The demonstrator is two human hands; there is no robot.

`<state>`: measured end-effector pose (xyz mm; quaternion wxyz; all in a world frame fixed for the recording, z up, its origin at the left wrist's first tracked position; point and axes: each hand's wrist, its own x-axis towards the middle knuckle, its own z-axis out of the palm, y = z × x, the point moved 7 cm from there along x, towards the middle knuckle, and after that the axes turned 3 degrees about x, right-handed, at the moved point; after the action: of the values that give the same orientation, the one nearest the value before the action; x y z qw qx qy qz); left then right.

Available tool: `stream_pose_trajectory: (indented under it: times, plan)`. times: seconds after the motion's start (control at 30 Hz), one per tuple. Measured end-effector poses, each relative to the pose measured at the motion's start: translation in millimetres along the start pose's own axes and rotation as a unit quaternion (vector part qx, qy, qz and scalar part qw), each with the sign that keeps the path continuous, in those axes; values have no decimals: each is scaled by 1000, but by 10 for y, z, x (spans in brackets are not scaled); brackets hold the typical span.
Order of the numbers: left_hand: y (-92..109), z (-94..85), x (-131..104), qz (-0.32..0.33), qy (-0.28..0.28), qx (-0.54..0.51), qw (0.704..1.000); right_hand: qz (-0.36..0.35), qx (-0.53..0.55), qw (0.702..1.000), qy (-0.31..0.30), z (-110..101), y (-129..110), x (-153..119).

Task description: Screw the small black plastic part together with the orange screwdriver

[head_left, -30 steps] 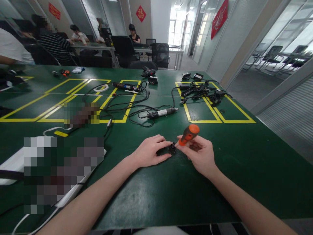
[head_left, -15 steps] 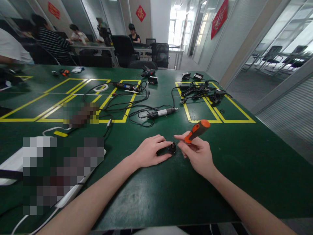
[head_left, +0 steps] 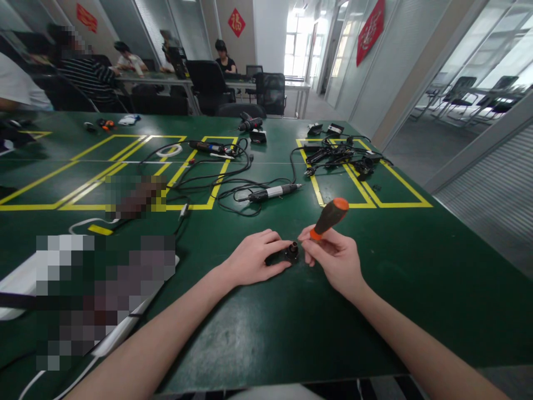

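A small black round part (head_left: pixel 292 251) with a raised neck stands on the green table (head_left: pixel 250 339). The thumb and forefinger of my left hand (head_left: pixel 254 256) close around its left side. My right hand (head_left: pixel 333 253), just to the right of the part, grips a screwdriver (head_left: pixel 328 218) with a dark handle and orange ends. The handle points up and leans to the right. Its shaft is hidden by my fingers, so I cannot tell whether the tip touches the part. My right fingers are bent together close beside the part.
A grey and black electric screwdriver (head_left: pixel 272 193) with a coiled cable lies beyond my hands. Black cabled tools (head_left: pixel 341 155) are heaped at the back right. A drill (head_left: pixel 250 123) sits farther back. Blurred-out items and white cables are on the left. Several people sit at a table behind.
The screwdriver has shifted slightly left and down and stands a little more upright. My right forefinger has curled in from its stretched position. My left hand stays on the black part.
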<state>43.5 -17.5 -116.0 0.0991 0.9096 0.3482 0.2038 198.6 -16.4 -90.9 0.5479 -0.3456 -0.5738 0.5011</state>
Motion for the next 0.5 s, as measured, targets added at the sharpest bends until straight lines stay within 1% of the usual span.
stream_pose_trajectory:
  times: [0.07,0.13,0.23,0.3,0.43,0.5]
  plan:
    - [2,-5,2,-2,-2,5,1000,-12,-28,1000,7,-15,-36,15]
    - [3,-6,4,-2,-5,10,1000,-1,-37,999,1,-17,-33,27]
    - [10,-4,4,4,-8,17,1000,33,-18,999,-14,-10,18,26]
    - [14,-7,4,9,-6,20,1000,38,-4,999,-24,2,38,17]
    - [16,-9,7,9,-4,24,1000,13,4,999,-46,37,24,4]
    - [21,-9,9,9,-6,28,1000,-5,-14,999,-42,37,-3,10]
